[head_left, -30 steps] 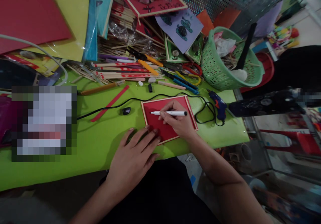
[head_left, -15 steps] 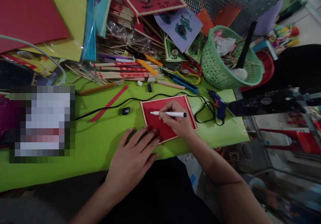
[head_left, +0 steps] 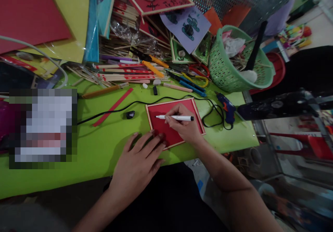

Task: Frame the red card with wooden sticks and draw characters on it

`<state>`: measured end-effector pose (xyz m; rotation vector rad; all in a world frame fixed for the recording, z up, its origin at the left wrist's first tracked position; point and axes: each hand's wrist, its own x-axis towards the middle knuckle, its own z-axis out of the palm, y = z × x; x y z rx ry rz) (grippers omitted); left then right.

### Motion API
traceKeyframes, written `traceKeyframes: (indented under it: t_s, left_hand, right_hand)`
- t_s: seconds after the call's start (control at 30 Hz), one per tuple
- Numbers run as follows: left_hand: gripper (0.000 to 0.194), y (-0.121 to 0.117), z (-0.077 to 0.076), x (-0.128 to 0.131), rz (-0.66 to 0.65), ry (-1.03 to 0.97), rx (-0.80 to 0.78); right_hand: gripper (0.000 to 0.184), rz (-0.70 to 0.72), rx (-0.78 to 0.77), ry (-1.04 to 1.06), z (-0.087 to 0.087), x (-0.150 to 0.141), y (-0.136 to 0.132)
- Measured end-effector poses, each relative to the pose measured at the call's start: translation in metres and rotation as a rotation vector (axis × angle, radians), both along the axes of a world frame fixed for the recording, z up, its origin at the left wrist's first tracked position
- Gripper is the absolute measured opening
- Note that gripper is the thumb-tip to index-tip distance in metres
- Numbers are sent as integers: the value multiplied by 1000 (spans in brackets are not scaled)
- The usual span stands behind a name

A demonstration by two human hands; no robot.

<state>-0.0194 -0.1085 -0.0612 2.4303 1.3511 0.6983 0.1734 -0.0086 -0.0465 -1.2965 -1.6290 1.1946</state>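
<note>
My right hand (head_left: 183,124) is closed round a white marker (head_left: 179,118) with a black end, its dark tip pointing left over a red panel (head_left: 171,135) edged with thin pale wooden sticks. Whether the tip touches the surface I cannot tell. My left hand (head_left: 140,155) lies flat with fingers spread, the fingertips over the panel's lower left corner. To the left of the panel sits a small dark stone (head_left: 130,114). A black cord (head_left: 117,108) runs just behind the panel.
A blue glue gun (head_left: 227,109) lies right of the panel, beside coiled cord. Behind are a black marker cap (head_left: 155,90), pliers (head_left: 186,83), chopsticks (head_left: 125,76), a green basket (head_left: 226,65) and a finished framed red panel (head_left: 166,7). A red strip (head_left: 113,107) lies to the left.
</note>
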Motion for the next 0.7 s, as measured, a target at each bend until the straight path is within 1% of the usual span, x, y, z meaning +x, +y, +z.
traceKeyframes:
  t_s: [0.37,0.5,0.7]
  left_hand:
    - [34,1,0,0,8,-3,30]
    - [34,0,0,0,3,12,24]
    - [35,1,0,1,1,9,33]
  right_hand:
    - [17,-14,-20,-9,1,-1,1]
    - [16,-13,-2,-23,0,0,0]
    - [18,1,-5,36,-2,4,1]
